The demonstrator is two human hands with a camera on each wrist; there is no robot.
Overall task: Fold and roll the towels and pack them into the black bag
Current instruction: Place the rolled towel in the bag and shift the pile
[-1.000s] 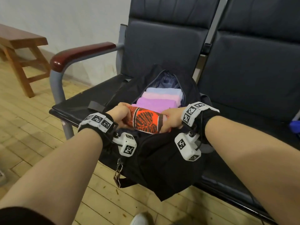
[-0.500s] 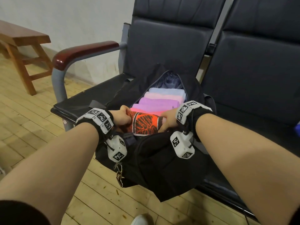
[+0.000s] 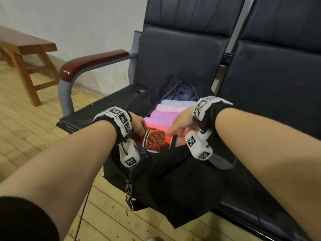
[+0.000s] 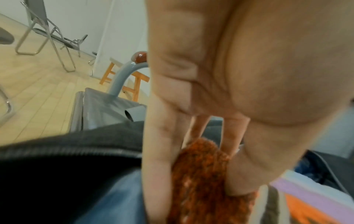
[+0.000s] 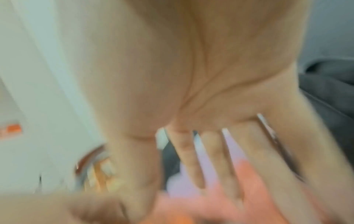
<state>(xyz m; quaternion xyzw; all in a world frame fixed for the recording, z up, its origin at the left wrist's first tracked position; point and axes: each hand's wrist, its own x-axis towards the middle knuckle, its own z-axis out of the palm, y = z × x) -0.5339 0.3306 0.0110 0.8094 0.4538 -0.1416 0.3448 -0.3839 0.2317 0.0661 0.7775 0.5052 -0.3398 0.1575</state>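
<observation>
The black bag is seen lying open on the seat of a dark padded chair, its mouth turned upward. Four rolled towels are packed side by side inside it: a pale blue roll farthest back, then a light pink roll, then a purple roll, and nearest the front an orange and black patterned roll. Each roll is laid with its long axis running left to right across the bag.

The left end of the orange and black patterned roll is gripped by the left hand; in the left wrist view its fingers are seen pointing down and curled round the fuzzy orange end, with the thumb on the other side. The right hand is held over the right part of the same roll, fingers straight and spread apart; whether they touch the cloth cannot be told, the right wrist view being blurred.

A wooden stool stands on the plank floor to the left, well apart from the chair.
</observation>
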